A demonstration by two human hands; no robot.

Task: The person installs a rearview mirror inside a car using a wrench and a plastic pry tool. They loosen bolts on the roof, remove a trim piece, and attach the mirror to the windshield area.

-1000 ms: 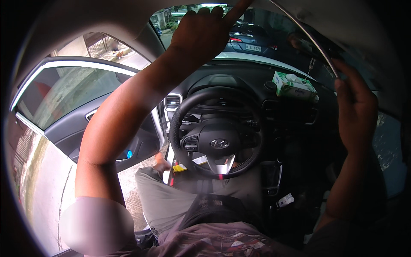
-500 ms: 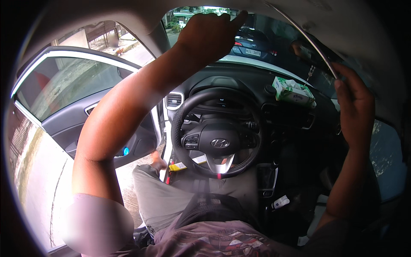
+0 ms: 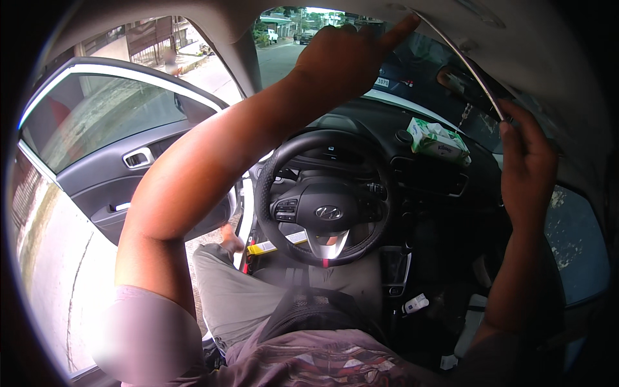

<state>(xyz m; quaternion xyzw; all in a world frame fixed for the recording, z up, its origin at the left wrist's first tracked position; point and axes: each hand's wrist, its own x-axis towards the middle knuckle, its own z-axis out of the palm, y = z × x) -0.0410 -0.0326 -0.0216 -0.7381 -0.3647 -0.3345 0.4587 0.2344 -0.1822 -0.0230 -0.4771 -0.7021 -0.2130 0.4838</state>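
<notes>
My right hand [image 3: 530, 151] is raised at the right and closed on the lower end of a thin, pale rod [image 3: 465, 59], pinched between thumb and fingers. The rod slants up and left to the car's ceiling. My left hand [image 3: 345, 59] reaches up across the windshield. Its index finger is stretched out to the rod's upper end, at or touching it, while its other fingers look bent and partly hidden. Below my arms is the black steering wheel [image 3: 327, 213].
A green-and-white tissue box [image 3: 440, 140] sits on the dashboard. The rear-view mirror [image 3: 461, 84] hangs near the rod, with something dangling. At the left the driver's door [image 3: 116, 161] stands open. A yellow-and-white strip [image 3: 277, 244] lies behind the wheel. A white packet [image 3: 416, 303] is by the console.
My left hand has moved right, bringing its index finger to the rod's upper end. The right hand still grips the lower end. The whole view has shifted slightly.
</notes>
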